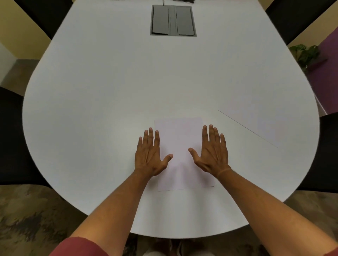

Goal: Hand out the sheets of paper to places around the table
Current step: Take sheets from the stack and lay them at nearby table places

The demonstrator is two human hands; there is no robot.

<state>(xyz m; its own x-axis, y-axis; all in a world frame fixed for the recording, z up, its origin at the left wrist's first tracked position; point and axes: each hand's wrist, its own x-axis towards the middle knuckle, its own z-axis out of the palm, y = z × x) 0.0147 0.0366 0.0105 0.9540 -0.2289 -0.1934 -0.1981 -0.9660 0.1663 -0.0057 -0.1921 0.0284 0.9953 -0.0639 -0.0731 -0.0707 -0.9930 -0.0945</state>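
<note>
White table (109,91), rounded at its near end, fills most of the head view and runs away from the person between dark chairs. Set into its far middle is a grey hatch (173,20) with two closed flaps, and a thin black cable (163,2) leads off from its far edge. Dark chair (11,138) stands at the left side of the table, another chair (327,151) at the right side, and two more dark chair backs show at the far corners. A green plant (305,54) stands on the floor beyond the right edge, against a purple wall; the left wall is yellow. Patterned brown carpet (31,215) shows below the near rim.

One sheet of paper (180,142) lies flat near the near edge, directly ahead of the person, its long side running away from them. The left hand (150,155) lies flat with fingers straight and together, palm down, over the sheet's left edge, the thumb spread onto the paper. The right hand (212,149) lies likewise over the right edge, fingers straight, thumb spread inward. Neither hand grasps anything. A second sheet (263,120) lies flat to the right, turned at an angle, near the right-hand chair and well apart from the hands; only its near edge stands out against the tabletop. A red sleeve (78,246) covers the left upper arm.
</note>
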